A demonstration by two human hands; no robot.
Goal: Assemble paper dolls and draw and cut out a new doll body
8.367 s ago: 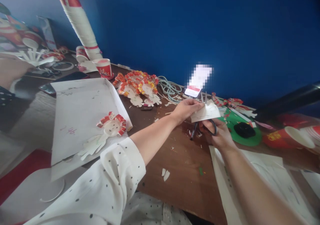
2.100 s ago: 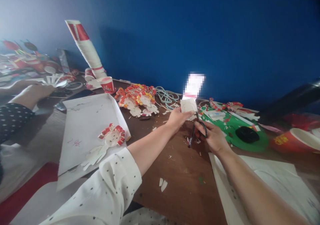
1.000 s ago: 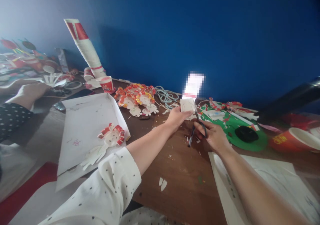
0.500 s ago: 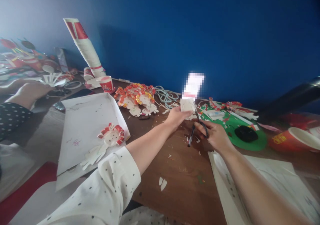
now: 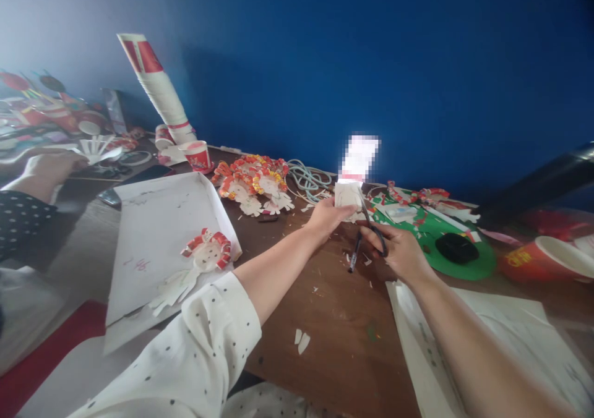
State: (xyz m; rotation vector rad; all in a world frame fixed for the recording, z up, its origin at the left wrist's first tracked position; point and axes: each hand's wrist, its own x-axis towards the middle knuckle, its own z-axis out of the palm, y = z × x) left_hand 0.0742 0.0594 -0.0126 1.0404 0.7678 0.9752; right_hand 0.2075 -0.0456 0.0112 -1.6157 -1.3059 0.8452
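Observation:
My left hand (image 5: 330,217) is closed on a piece of white paper (image 5: 347,196), thumb laid across its front. My right hand (image 5: 398,248) is closed round the black handles of a pair of scissors (image 5: 381,240). Their blades rise along the right edge of the paper; whether they are cutting into it I cannot tell. Just below the scissors a black pen (image 5: 355,254) lies on the brown table (image 5: 334,331). Small white paper scraps (image 5: 302,342) are strewn around it. Behind the paper stands a bright, blurred-out screen (image 5: 361,157).
Red-and-white paper-cup crafts (image 5: 253,183) are heaped left of centre. A white box lid (image 5: 162,214) holds one paper figure (image 5: 208,254). A tall cup stack (image 5: 158,90) leans at the wall. Green card (image 5: 477,260) and a red cup (image 5: 542,257) are at right. Another person's hand (image 5: 44,167) works at far left.
My two hands, the paper and the scissors look almost unmoved. At far left the other person's hand has drawn back slightly to the left.

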